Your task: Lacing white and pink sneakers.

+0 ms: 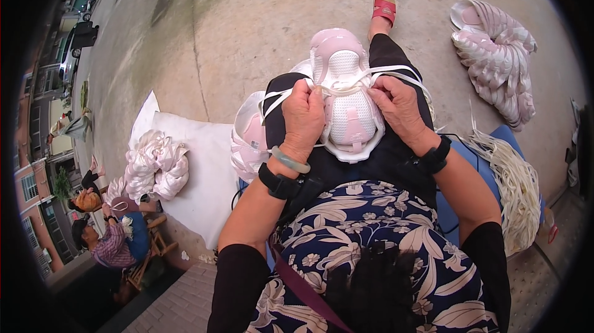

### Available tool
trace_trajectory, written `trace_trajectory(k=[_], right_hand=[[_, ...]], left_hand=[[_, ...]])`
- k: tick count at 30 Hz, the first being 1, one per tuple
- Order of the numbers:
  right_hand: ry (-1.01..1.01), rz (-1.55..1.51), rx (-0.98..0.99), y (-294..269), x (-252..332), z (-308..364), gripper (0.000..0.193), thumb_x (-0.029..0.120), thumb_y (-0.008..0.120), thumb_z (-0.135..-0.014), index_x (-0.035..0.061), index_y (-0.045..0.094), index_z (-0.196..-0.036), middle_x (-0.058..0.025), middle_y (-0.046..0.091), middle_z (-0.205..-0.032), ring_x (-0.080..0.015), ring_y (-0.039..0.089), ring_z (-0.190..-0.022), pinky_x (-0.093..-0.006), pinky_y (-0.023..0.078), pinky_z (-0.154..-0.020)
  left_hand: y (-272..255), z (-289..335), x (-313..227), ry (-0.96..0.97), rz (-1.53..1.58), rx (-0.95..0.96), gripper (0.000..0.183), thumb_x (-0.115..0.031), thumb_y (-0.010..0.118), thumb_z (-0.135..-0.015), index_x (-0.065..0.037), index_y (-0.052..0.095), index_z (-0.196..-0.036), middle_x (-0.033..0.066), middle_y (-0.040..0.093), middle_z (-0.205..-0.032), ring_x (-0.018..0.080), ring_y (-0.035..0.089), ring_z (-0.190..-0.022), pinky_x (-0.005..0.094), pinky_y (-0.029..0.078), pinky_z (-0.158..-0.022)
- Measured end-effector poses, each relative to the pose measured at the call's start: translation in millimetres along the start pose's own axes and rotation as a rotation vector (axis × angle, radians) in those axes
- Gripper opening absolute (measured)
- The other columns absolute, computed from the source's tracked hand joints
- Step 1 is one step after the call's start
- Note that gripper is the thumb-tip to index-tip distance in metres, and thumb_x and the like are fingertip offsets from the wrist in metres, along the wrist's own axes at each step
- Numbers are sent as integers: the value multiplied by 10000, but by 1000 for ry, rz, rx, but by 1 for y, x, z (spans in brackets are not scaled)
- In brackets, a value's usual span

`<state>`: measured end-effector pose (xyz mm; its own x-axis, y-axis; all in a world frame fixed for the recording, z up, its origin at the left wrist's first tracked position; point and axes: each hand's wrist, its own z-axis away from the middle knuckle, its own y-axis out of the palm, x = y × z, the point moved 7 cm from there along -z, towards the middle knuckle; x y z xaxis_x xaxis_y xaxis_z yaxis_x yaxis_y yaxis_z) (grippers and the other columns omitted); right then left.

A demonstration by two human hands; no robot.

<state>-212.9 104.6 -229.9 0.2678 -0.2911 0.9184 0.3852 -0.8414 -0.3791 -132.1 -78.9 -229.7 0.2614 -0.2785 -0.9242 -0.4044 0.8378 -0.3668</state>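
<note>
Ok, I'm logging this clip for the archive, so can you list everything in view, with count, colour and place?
Shoe upper: one, pink and white, on the lap under both hands.
White laces: several strands, across that upper.
More uppers: a few, pink, by the left knee.
Pile of uppers: one, pink-white, on the ground upper right.
Bundle: one, pale pink, on a white sheet at left.
Lace bundle: one, cream, at right.
Sandal: one, red, on the foot ahead.
Other people: two or so, seated lower left.
Left hand: on the upper, pinching lace.
Right hand: likewise.
</note>
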Motion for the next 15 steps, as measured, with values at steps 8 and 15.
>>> trace_trajectory(k=[8, 15], right_hand=[[5, -52, -64, -2, 9, 8, 225, 88, 657, -799, 30, 531, -976, -60, 525, -637, -126, 488, -530, -256, 424, -515], [-202, 279, 65, -2, 32, 11, 469, 256, 715, -724, 1, 540, -1076, -135, 555, -880, -272, 589, -670, -342, 484, -596]], left_hand=[[3, 4, -36, 372, -412, -34, 127, -75, 561, -825, -13, 467, -766, 159, 546, -599, 301, 568, -543, 363, 433, -501], [-3, 8, -42, 334, -365, -67, 250, -61, 681, -740, -19, 494, -901, 90, 556, -736, 227, 547, -612, 305, 448, -556]])
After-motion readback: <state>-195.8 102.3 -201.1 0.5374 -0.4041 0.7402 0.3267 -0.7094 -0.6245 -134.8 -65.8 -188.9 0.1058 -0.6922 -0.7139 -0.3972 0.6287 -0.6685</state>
